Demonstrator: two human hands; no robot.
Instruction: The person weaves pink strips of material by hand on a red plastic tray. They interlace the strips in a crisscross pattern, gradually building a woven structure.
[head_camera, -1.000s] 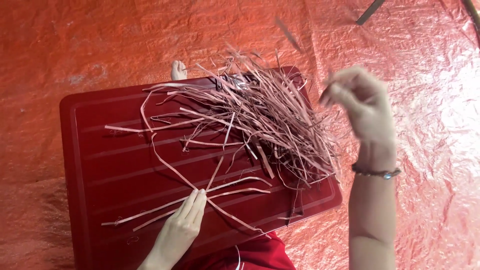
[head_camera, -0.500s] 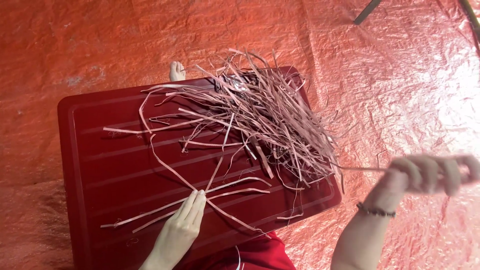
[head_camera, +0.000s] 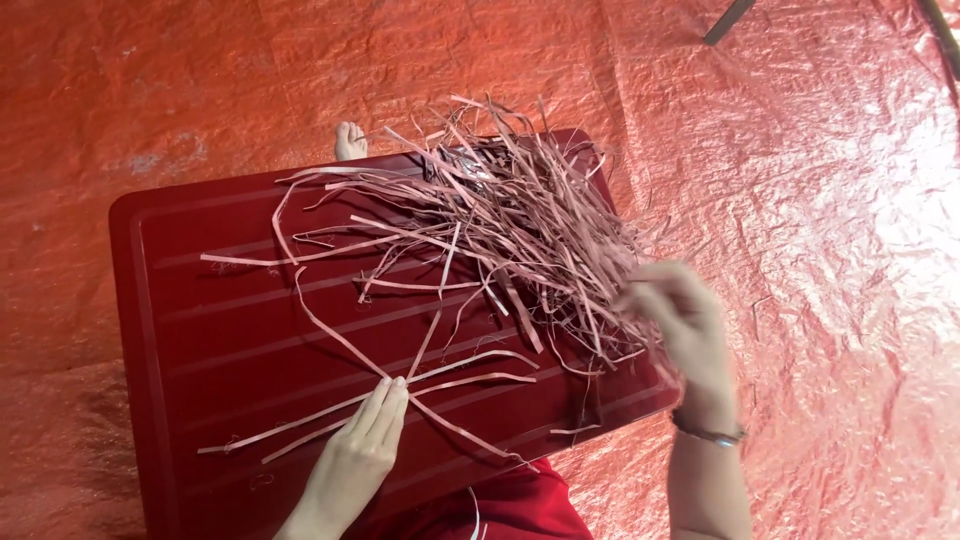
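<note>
Left hand (head_camera: 355, 450) lies flat, fingers (head_camera: 385, 400) pinning crossed strips (head_camera: 440, 385) running left-right on the red tabletop (head_camera: 200, 330); right hand (head_camera: 680, 325), blurred, fingers curled into the strip pile (head_camera: 500, 220).

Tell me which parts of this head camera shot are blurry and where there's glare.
Head view: the right hand is smeared by motion blur at the edge of the strip pile; the left hand, flat on crossed strips, is sharp, as is the red tray. The orange tarp shows bright crinkled glare at right and is dimmer at left.
</note>
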